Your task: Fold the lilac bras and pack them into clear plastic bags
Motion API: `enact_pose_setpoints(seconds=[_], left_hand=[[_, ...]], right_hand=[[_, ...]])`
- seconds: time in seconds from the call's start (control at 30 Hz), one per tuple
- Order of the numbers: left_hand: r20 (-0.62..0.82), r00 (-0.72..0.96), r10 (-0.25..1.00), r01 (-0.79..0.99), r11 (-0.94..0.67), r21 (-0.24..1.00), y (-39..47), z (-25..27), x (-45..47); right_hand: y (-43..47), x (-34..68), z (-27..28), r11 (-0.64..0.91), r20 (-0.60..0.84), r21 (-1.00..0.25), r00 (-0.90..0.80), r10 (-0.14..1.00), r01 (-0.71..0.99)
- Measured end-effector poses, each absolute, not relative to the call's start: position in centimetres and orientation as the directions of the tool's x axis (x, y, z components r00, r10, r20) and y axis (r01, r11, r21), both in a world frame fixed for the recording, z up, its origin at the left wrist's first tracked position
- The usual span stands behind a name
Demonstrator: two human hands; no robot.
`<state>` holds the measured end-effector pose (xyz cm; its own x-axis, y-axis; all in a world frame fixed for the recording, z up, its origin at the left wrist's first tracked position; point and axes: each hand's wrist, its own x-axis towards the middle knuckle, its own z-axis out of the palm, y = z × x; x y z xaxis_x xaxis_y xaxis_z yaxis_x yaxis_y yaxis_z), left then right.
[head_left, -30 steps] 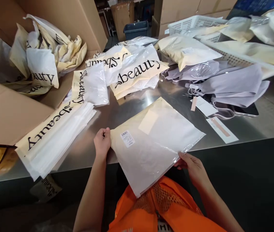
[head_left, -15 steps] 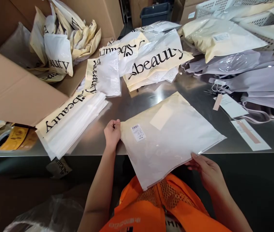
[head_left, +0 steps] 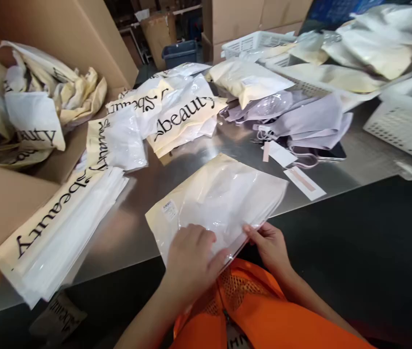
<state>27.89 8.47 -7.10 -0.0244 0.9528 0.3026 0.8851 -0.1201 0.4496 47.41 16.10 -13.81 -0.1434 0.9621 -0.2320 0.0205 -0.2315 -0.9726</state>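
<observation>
A flat cream-and-white plastic bag (head_left: pixel 224 198) lies at the front of the metal table, its near edge hanging past the table edge. A small barcode label (head_left: pixel 169 210) is stuck near its left corner. My left hand (head_left: pixel 193 252) rests on the bag's near part, fingers loosely bent and thumb apart, with nothing seen in its grasp. Thumb and fingers of my right hand (head_left: pixel 269 242) pinch the bag's near right edge. To the left is a stack of flat bags (head_left: pixel 71 228) printed "Sbeauty".
Filled printed bags (head_left: pixel 184 118) lie behind, and an open cardboard box (head_left: pixel 13 198) holding more stands left. Folded lilac fabric (head_left: pixel 304 118) with hang tags (head_left: pixel 304 183) lies right. White plastic baskets (head_left: pixel 402 128) of packages stand beyond. The table edge (head_left: pixel 337 194) runs in front.
My left hand has left the bag's left corner and moved right onto its near part. My right hand still pinches the edge. The view has turned right, and the bag's surface is more wrinkled.
</observation>
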Motion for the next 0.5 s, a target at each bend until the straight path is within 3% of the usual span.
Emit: enact_pose_setpoints(seconds=[0.07, 0.17, 0.37, 0.5], left_hand=[[0.121, 0.259, 0.958, 0.927, -0.282, 0.248, 8.9, -6.8, 30.2], [-0.057, 0.426, 0.903, 0.905, -0.424, 0.042, 10.2, -6.9, 31.0], [-0.243, 0.349, 0.905, 0.933, -0.360, 0.001, 12.0, -6.4, 31.3], [-0.308, 0.387, 0.869, 0.909, -0.416, -0.031, 13.1, -5.6, 32.0]], right_hand=[[16.2, 47.0, -13.3, -0.185, -0.174, -0.982, -0.192, 0.966, -0.041], [16.5, 47.2, -13.3, -0.110, -0.085, -0.991, -0.279, 0.956, -0.076], [16.4, 48.5, -14.3, -0.014, 0.025, -0.995, -0.365, 0.931, -0.102], [16.5, 49.3, -14.4, 0.134, 0.117, -0.991, -0.387, 0.915, 0.017]])
